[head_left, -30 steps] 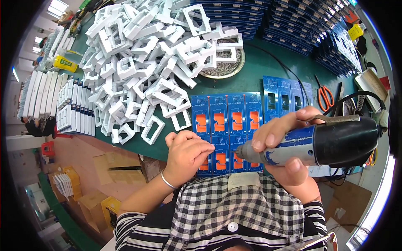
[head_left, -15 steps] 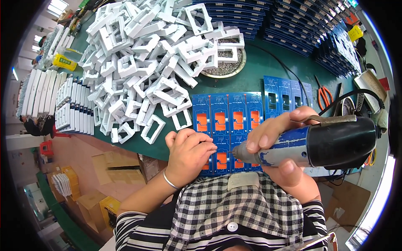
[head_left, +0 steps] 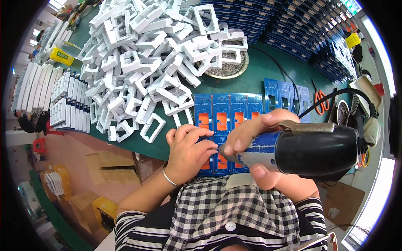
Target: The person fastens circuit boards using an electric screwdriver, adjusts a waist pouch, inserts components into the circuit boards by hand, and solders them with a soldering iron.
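A blue circuit-board panel (head_left: 217,100) with orange pieces (head_left: 222,122) showing through its cutouts lies at the table's near edge. My right hand (head_left: 247,136) is wrapped round an electric screwdriver (head_left: 318,148) with a black, grey and blue body. Its nose points left, low over the panel. My left hand (head_left: 187,152) rests on the panel's left side, thumb and fingertips pinched together right at the screwdriver's tip. Whatever sits between those fingertips is too small or hidden to make out.
A big heap of white plastic frames (head_left: 163,90) covers the table's left and middle. Behind the panel stands a bowl of screws (head_left: 230,69). Another blue panel (head_left: 273,88) and orange-handled pliers (head_left: 321,102) lie right. Stacked blue boards (head_left: 301,31) rise at the back.
My right hand has brought the screwdriver left, so its nose now meets my left fingertips. My left hand has stayed nearly in place. The whole view has shifted slightly.
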A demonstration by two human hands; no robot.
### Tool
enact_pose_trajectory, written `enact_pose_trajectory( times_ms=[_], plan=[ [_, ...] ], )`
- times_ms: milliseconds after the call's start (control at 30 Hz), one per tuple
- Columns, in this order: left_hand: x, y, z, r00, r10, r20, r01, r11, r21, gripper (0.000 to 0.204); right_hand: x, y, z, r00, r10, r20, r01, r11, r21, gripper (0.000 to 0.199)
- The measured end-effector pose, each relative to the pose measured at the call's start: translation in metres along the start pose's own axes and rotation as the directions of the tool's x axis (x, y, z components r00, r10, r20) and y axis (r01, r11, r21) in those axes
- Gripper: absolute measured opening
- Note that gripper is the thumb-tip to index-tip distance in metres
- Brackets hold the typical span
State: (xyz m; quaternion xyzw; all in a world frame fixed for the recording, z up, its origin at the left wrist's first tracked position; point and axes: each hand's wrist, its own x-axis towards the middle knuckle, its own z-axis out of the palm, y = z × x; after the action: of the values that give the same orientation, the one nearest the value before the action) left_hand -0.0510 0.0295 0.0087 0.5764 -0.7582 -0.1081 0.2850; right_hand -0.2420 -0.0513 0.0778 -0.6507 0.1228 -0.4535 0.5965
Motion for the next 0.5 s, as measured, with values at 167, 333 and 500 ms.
enact_pose_trajectory(
  times_ms=[167, 333, 500],
  plan=[
    [-0.001, -0.001, 0.000, 1.000, 0.005, -0.006, -0.005, 1.000, -0.013, 0.021, 0.001, 0.006, 0.003, 0.999, -0.030, 0.025, 0.030, 0.999, -0.030, 0.064],
    [-0.003, -0.003, -0.001, 1.000, 0.011, 0.000, -0.011, 1.000, -0.013, 0.022, 0.001, 0.003, 0.008, 0.998, -0.035, 0.051, 0.043, 0.984, -0.174, 0.064],
    [-0.005, -0.001, 0.001, 1.000, -0.002, 0.010, 0.003, 0.999, -0.037, 0.032, 0.001, 0.008, 0.016, 0.998, -0.033, 0.058, 0.037, 0.998, -0.055, 0.062]
  ],
)
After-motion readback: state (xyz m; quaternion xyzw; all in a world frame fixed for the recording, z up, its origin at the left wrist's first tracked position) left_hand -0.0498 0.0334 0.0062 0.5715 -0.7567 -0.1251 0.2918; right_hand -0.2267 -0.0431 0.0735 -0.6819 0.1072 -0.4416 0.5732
